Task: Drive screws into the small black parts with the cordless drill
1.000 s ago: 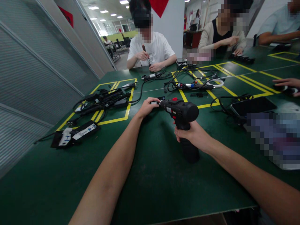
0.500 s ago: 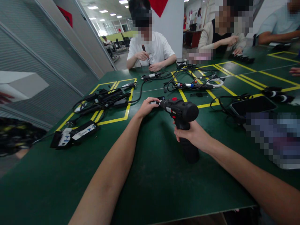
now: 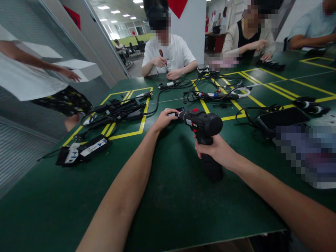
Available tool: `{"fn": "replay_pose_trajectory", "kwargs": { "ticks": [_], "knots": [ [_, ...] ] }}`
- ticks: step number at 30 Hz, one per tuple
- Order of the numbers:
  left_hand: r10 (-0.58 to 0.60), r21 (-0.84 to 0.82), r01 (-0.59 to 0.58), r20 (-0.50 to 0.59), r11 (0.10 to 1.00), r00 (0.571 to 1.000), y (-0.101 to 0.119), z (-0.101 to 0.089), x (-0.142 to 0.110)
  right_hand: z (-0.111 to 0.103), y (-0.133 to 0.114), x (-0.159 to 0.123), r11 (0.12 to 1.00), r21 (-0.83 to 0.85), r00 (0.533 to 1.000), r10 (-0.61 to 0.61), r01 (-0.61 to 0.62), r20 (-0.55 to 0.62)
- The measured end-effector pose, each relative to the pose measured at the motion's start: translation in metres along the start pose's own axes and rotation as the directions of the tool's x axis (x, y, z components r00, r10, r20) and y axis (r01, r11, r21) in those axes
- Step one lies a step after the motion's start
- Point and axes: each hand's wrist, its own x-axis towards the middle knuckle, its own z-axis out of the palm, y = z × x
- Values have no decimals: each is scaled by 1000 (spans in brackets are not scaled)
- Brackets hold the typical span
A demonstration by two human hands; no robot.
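Note:
My right hand (image 3: 212,148) is wrapped round the grip of a black cordless drill (image 3: 202,122) with red switches. The drill lies level, its chuck pointing left toward my left hand (image 3: 166,119). With fingers closed, my left hand holds a small black part with a pale strip (image 3: 172,114) against the table. The drill's tip meets this part beside my fingertips; the exact contact is too small to make out. Part of the black piece is hidden by my fingers and the chuck.
The green table (image 3: 162,210) carries yellow tape outlines. Tangled black cables and adapters (image 3: 123,108) lie at left, near a black case with white labels (image 3: 84,150). More cables (image 3: 217,94) lie ahead; a phone-like device (image 3: 283,120) is at right. Co-workers sit opposite.
A person carrying white boxes has come further into view at the left. My hands, the drill and the black part stay almost where they were.

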Motion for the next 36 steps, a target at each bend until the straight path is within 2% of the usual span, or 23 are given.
{"fn": "replay_pose_trajectory", "kwargs": {
  "ticks": [19, 36],
  "knots": [
    [-2, -52, 2, -2, 999, 1000, -2, 0, 0, 0, -1, 0, 1000, -5, 1000, 11, -11, 1],
    [-14, -28, 14, -5, 1000, 1000, 1, 0, 0, 0, 0, 0, 1000, 3, 1000, 3, -3, 0]
  ]
}}
